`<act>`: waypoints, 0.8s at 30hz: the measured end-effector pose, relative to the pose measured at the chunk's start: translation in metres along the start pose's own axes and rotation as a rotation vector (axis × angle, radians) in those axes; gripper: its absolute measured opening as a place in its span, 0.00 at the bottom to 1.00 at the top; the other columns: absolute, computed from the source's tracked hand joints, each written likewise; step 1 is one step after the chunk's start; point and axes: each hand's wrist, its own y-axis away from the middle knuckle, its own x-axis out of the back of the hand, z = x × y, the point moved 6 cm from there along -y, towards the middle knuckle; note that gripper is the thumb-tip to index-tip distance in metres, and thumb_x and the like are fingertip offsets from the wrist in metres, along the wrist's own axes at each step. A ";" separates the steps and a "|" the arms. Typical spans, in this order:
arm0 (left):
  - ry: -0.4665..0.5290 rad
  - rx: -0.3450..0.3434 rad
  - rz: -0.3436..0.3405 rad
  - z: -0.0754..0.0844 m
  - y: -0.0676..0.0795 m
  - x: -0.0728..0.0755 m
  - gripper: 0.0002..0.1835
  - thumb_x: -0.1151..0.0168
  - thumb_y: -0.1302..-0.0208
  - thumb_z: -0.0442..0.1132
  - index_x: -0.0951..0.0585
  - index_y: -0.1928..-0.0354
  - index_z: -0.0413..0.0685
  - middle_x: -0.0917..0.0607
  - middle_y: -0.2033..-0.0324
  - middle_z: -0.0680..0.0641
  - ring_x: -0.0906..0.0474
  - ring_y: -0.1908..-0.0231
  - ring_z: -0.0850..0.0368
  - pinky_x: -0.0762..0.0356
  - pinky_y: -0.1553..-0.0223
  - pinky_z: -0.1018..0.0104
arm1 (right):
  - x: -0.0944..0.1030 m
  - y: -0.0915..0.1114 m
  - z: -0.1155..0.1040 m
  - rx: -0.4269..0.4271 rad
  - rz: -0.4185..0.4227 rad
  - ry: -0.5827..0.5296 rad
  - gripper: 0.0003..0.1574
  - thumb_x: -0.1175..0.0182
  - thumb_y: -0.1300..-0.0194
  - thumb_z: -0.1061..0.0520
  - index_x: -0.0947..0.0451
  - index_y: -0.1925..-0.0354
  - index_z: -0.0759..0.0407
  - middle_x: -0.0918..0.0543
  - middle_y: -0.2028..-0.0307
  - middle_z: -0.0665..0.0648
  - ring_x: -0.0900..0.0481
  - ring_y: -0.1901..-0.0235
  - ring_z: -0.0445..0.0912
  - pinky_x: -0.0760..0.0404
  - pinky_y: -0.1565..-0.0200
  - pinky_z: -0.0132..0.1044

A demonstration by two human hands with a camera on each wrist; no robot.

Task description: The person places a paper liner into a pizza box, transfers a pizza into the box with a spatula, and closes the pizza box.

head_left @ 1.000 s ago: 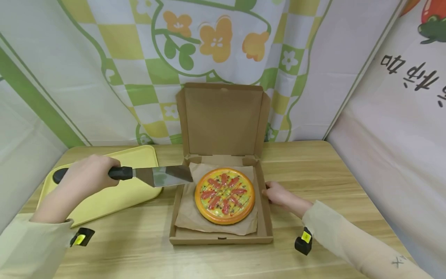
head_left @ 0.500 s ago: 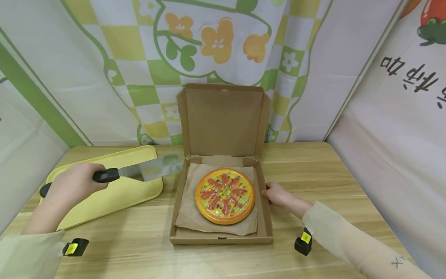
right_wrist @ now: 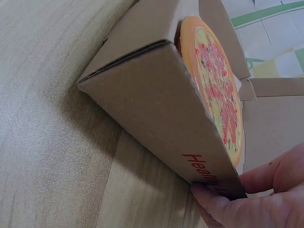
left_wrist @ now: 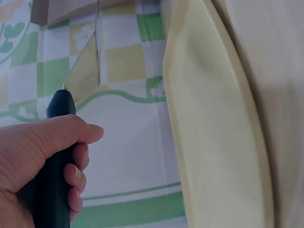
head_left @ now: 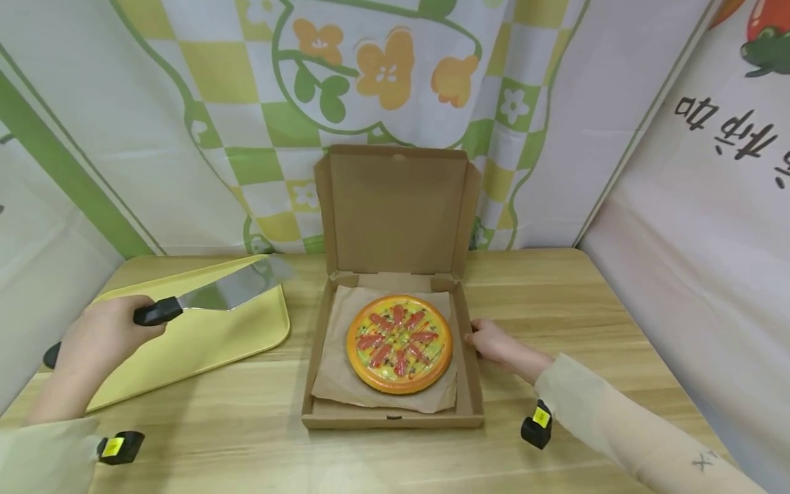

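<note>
My left hand (head_left: 103, 337) grips the black handle of a spatula (head_left: 230, 288) with a flat metal blade, raised over the yellow tray (head_left: 247, 337). In the left wrist view, its fingers and thumb wrap round that handle (left_wrist: 61, 107). A round pizza (head_left: 400, 346) with an orange crust and red topping strips lies on brown paper (head_left: 330, 374) inside a cardboard pizza box (head_left: 395, 421), whose lid stands upright. On the box's right side wall (right_wrist: 142, 104), my right hand (head_left: 498, 343) pinches the edge, thumb outside and a finger inside in the right wrist view.
The wooden table (head_left: 543, 288) carries both box and tray. Behind it hangs a green and yellow patterned curtain (head_left: 265, 130), close to the raised lid (head_left: 398, 213). White cloth walls (head_left: 697, 226) enclose the left and right sides.
The left hand has moved left with the spatula, whose blade has swung from beside the box's left edge to over the tray, tip tilted up. Right hand, box and pizza have stayed put.
</note>
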 end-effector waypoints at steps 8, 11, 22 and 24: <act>-0.003 0.079 0.008 -0.030 0.010 -0.004 0.15 0.36 0.50 0.37 0.23 0.63 0.32 0.23 0.79 0.42 0.32 0.80 0.50 0.43 0.81 0.64 | 0.000 -0.002 -0.001 0.021 0.002 0.010 0.22 0.63 0.35 0.70 0.43 0.45 0.86 0.28 0.54 0.74 0.27 0.57 0.54 0.24 0.55 0.42; -0.002 0.096 0.011 -0.041 0.013 -0.006 0.17 0.35 0.50 0.37 0.24 0.62 0.30 0.22 0.78 0.39 0.32 0.79 0.49 0.42 0.81 0.64 | 0.002 -0.009 0.008 0.024 0.003 0.002 0.22 0.61 0.35 0.69 0.42 0.46 0.85 0.28 0.55 0.73 0.26 0.59 0.53 0.24 0.56 0.42; -0.014 0.171 -0.001 -0.074 0.016 -0.014 0.22 0.35 0.51 0.38 0.27 0.60 0.25 0.23 0.71 0.27 0.28 0.75 0.39 0.38 0.78 0.55 | 0.010 -0.060 0.063 0.120 -0.054 -0.049 0.23 0.58 0.34 0.65 0.40 0.46 0.82 0.25 0.59 0.67 0.24 0.62 0.49 0.22 0.61 0.40; -0.008 0.169 0.002 -0.078 0.017 -0.015 0.21 0.35 0.51 0.37 0.27 0.62 0.24 0.23 0.73 0.29 0.29 0.77 0.41 0.38 0.78 0.56 | 0.006 -0.033 0.034 0.080 -0.030 -0.033 0.23 0.59 0.34 0.67 0.41 0.45 0.83 0.26 0.57 0.70 0.25 0.60 0.51 0.23 0.58 0.41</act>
